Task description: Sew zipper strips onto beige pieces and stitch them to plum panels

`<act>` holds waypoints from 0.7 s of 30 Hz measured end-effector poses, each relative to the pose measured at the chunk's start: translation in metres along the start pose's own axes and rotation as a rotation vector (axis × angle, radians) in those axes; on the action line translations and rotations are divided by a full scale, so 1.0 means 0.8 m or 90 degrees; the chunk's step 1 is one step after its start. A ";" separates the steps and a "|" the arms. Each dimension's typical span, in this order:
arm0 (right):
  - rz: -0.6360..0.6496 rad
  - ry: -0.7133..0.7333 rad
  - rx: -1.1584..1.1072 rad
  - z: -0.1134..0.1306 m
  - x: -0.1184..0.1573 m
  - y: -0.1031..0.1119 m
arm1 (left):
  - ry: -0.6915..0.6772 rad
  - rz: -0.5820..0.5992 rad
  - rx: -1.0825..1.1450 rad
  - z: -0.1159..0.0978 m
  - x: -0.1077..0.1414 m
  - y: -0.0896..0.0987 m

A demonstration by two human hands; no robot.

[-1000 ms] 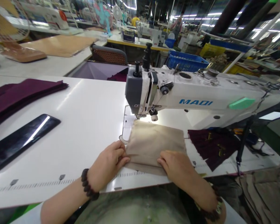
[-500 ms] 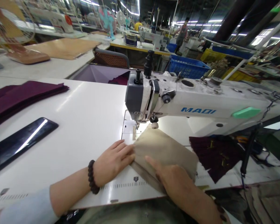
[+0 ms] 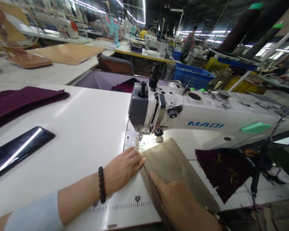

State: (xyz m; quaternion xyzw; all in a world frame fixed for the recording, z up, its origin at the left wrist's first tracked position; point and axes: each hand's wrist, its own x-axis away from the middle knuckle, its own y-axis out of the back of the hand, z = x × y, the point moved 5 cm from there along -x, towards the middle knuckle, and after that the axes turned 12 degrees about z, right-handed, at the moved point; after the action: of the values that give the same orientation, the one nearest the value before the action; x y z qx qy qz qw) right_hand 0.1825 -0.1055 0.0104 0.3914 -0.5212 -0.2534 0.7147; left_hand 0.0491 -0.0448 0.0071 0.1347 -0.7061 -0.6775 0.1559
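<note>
— What has changed since a moment ago?
— The beige cloth (image 3: 175,168) has turned: its near edge now runs slantwise toward the lower right of the frame, and its far corner sits closer under the needle end of the sewing machine (image 3: 183,110). The left hand (image 3: 124,168) has slid up beside it, and the right hand (image 3: 180,202) has dropped lower in the frame.

— How are the fingers?
— The left hand lies flat on the white table (image 3: 86,128), fingers together, tips touching the cloth's left edge. The right hand rests on the cloth's near part, fingers together and pointing up-left; nothing is pinched that I can see.

— What else is about?
— A dark bead bracelet (image 3: 101,184) on the left wrist, a glossy black strip (image 3: 16,150) at the left of the frame, folded maroon cloth (image 3: 21,101) at the upper left, and a dark maroon piece (image 3: 225,171) right of the beige one, under the machine's arm.
</note>
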 end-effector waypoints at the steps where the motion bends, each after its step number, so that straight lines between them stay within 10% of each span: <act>1: -0.026 0.003 0.015 -0.003 -0.002 0.003 | 0.004 -0.008 0.007 -0.002 0.001 -0.001; 7: -0.195 0.190 0.040 -0.009 -0.020 0.031 | 0.085 -0.048 0.024 0.011 -0.006 -0.003; 21: -0.229 0.109 0.072 -0.010 -0.079 0.047 | 0.190 0.005 -0.018 0.061 -0.024 0.000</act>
State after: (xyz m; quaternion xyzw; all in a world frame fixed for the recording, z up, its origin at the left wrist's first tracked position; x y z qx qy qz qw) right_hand 0.1680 -0.0332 0.0054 0.5382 -0.3937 -0.3132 0.6762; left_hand 0.0472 0.0076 0.0048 0.2285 -0.6663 -0.6591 0.2636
